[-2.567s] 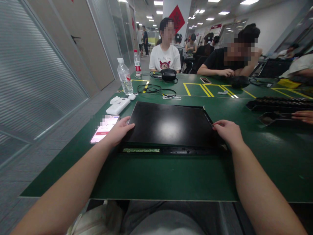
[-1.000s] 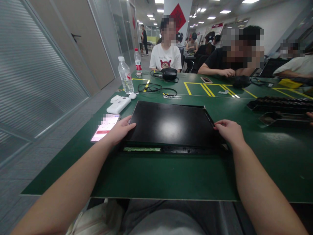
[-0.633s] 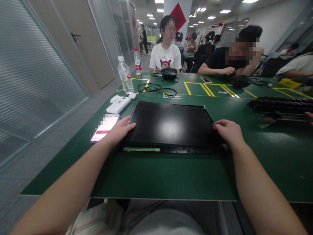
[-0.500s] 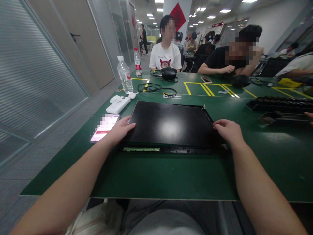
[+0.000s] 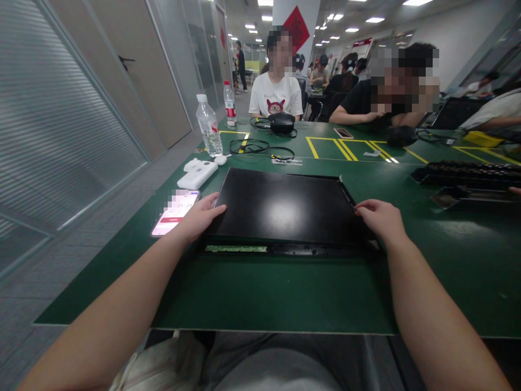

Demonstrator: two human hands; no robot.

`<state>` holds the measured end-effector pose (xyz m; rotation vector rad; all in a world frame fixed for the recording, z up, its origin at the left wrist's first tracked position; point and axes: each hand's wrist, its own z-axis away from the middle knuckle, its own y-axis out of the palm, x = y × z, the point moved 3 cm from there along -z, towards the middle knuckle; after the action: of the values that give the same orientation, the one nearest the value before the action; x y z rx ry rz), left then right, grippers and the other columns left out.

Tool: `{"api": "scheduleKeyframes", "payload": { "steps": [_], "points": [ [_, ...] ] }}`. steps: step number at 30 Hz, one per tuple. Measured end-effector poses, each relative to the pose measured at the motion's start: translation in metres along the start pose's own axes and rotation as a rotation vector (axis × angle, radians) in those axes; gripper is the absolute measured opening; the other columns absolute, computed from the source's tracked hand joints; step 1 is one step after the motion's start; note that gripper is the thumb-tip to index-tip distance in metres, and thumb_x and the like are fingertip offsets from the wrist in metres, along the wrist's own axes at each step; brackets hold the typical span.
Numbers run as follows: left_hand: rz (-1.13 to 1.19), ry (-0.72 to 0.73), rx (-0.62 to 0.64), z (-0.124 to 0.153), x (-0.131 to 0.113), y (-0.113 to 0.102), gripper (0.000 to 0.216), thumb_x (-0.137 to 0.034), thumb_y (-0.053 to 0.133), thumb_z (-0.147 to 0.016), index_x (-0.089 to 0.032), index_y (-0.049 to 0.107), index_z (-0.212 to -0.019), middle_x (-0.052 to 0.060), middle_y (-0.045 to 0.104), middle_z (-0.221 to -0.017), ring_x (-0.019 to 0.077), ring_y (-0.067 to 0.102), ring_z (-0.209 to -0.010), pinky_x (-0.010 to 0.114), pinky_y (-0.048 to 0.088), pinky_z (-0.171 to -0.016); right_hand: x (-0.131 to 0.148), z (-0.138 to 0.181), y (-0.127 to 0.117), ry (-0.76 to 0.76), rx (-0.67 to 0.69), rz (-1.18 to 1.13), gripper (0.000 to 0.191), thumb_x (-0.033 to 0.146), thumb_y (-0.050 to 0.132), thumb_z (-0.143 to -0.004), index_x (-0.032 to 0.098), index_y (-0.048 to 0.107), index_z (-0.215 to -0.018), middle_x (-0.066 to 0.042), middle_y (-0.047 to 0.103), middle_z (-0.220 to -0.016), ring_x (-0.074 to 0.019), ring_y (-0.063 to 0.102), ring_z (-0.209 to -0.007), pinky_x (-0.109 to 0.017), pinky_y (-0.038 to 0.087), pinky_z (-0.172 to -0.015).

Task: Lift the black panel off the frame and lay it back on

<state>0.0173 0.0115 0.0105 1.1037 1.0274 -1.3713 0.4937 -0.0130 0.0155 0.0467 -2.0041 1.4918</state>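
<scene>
A glossy black display panel [image 5: 280, 206] lies over a black frame [image 5: 317, 251] on the green table. Along the frame's near side shows a narrow green circuit board [image 5: 236, 248]. At the panel's left edge, my left hand [image 5: 207, 213] grips it with the thumb on top and the other fingers partly hidden beneath. My right hand [image 5: 379, 217] pinches the panel's right edge between thumb and curled fingers. The panel sits slightly askew from the frame, whose right side and near strip stick out past it.
A lit phone [image 5: 177, 214], a white device [image 5: 198, 175] and a water bottle [image 5: 209, 127] stand on the left. Black cables [image 5: 260, 147] lie beyond the panel. Dark metal parts [image 5: 468, 174] are at the right. Two people sit across the green table [image 5: 277, 304].
Both hands keep their hold on the display panel, which stays in place. The view has shifted very slightly; the person across at the right has moved a little.
</scene>
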Motion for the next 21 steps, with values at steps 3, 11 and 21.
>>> {"api": "scheduleKeyframes", "payload": {
  "steps": [3, 11, 21],
  "points": [
    [0.008, -0.005, -0.002, 0.0002, -0.0002, 0.0004, 0.052, -0.014, 0.076, -0.086, -0.019, 0.070, -0.137, 0.008, 0.086, -0.110, 0.0285, 0.084, -0.097, 0.040, 0.068, -0.090, -0.0006, -0.0008, 0.0003, -0.014, -0.007, -0.008, 0.022, 0.030, 0.063, -0.076, 0.026, 0.083, -0.083, -0.007, 0.080, -0.084, -0.0282, 0.072, -0.088, -0.039, 0.054, -0.081],
    [0.030, -0.006, -0.010, 0.0012, -0.0019, 0.0033, 0.053, -0.010, 0.071, -0.089, -0.017, 0.067, -0.142, 0.008, 0.087, -0.109, 0.0256, 0.084, -0.093, 0.036, 0.068, -0.085, -0.0021, -0.0026, 0.0017, -0.032, -0.027, 0.008, 0.020, 0.033, 0.064, -0.075, 0.027, 0.082, -0.081, -0.007, 0.077, -0.079, -0.0284, 0.072, -0.086, -0.039, 0.055, -0.081],
    [0.036, -0.042, -0.063, 0.0072, -0.0086, 0.0053, 0.052, -0.008, 0.071, -0.088, -0.018, 0.071, -0.139, 0.007, 0.087, -0.105, 0.0261, 0.085, -0.096, 0.035, 0.068, -0.088, -0.0070, -0.0046, 0.0048, 0.040, 0.010, -0.075, 0.023, 0.031, 0.064, -0.073, 0.024, 0.083, -0.086, -0.006, 0.080, -0.082, -0.0257, 0.073, -0.078, -0.041, 0.056, -0.088]
  ]
}}
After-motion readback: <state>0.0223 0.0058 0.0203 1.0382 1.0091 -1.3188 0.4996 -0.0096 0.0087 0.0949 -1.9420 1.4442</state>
